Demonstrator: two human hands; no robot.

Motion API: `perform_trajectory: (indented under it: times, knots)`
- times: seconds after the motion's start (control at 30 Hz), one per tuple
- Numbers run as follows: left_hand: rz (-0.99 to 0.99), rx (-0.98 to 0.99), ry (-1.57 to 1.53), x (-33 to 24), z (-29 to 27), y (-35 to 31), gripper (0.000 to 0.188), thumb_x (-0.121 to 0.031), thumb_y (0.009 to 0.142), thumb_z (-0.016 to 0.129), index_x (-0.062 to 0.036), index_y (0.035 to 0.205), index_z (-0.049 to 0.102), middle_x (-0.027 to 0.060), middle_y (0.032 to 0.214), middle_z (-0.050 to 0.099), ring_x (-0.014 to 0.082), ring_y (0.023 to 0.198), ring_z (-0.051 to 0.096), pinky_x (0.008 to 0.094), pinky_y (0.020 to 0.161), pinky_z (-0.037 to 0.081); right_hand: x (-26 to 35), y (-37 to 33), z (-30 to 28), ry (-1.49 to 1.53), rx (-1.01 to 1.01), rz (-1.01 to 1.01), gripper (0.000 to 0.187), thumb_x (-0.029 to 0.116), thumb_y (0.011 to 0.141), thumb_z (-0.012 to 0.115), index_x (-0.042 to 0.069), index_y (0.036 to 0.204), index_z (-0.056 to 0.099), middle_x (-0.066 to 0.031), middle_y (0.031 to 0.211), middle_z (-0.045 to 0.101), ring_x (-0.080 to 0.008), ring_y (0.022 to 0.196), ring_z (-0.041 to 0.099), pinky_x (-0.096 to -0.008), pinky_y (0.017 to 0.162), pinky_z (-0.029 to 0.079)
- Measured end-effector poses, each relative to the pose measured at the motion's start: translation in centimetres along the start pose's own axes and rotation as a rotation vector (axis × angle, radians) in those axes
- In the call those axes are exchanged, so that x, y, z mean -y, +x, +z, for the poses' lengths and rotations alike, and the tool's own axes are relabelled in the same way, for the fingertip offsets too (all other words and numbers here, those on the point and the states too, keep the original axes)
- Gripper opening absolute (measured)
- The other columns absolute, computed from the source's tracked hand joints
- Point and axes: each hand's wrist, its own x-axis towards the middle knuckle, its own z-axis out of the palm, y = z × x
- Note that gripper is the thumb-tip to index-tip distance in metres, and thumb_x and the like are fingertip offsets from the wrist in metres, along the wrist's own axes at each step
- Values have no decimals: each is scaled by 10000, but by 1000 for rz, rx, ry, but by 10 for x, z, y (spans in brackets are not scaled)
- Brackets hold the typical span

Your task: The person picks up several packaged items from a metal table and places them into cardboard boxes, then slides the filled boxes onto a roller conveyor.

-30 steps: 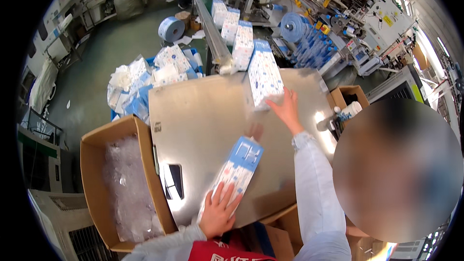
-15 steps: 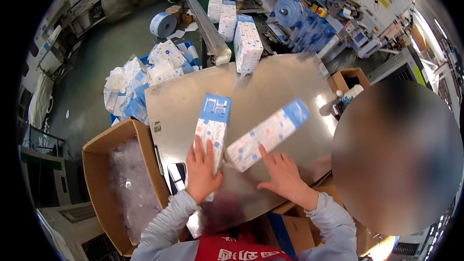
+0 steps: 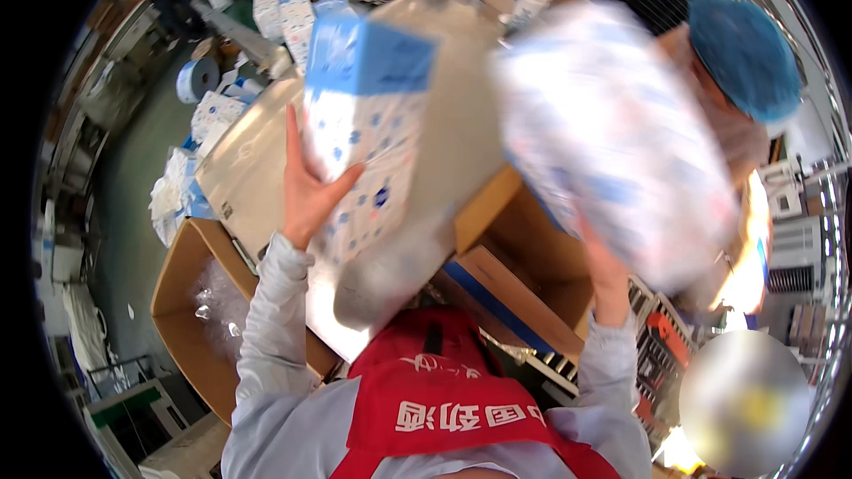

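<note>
Head view: left of middle, the left hand (image 3: pixel 312 200) is spread against a tall pack (image 3: pixel 373 115), maybe to steady it. At right, the right hand (image 3: pixel 607 270) is low by a blurry pack (image 3: pixel 612 137), its grip too smeared to tell.

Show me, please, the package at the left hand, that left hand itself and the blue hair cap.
Package (image 3: pixel 382 135): head view, on its patterned side.
Left hand (image 3: pixel 308 200): head view, on its middle.
Blue hair cap (image 3: pixel 745 55): head view, on its crown.

My L pack (image 3: pixel 377 124): blue end, white w/ blue dots. R pack (image 3: pixel 612 142): white w/ blurry blue/pink. My apron (image 3: pixel 444 439): red.
</note>
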Motion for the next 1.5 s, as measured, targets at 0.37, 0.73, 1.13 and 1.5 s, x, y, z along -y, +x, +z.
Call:
perform_trajectory:
  times: [0.37,0.73,1.13,1.5]
  knots:
    - [478,1408,-79,-14,264,-65,762,-185,614,798,-30,1285,473,177,1143,560,361,1085,534,423,974,411,37,-231,-200,-125,-1149,556,627,-114,743,707,-89,1298,416,-206,1278,519,-262,1072,571,-383,931,522]
    - [399,1516,610,142,267,-333,645,-237,587,742,-153,1207,588,155,1170,600,339,1116,556,485,909,442,-78,-291,57,-319,285,296,728,150,729,707,120,1400,428,-229,1181,507,-403,1042,511,-482,911,411]
    - [-286,-186,710,152,75,108,660,-232,771,730,24,1250,354,242,1239,425,437,1005,572,464,791,502,-100,-301,152,-108,870,662,1198,17,636,757,110,1505,-63,-288,1198,478,-459,1049,516,-476,911,439]
    - [102,-50,701,198,58,90,158,-191,806,668,-49,795,597,205,1380,444,339,1154,523,439,802,484,-98,-317,215,-497,1454,198,971,349,729,743,52,1482,207,-340,1268,454,-450,1182,447,-531,947,372]
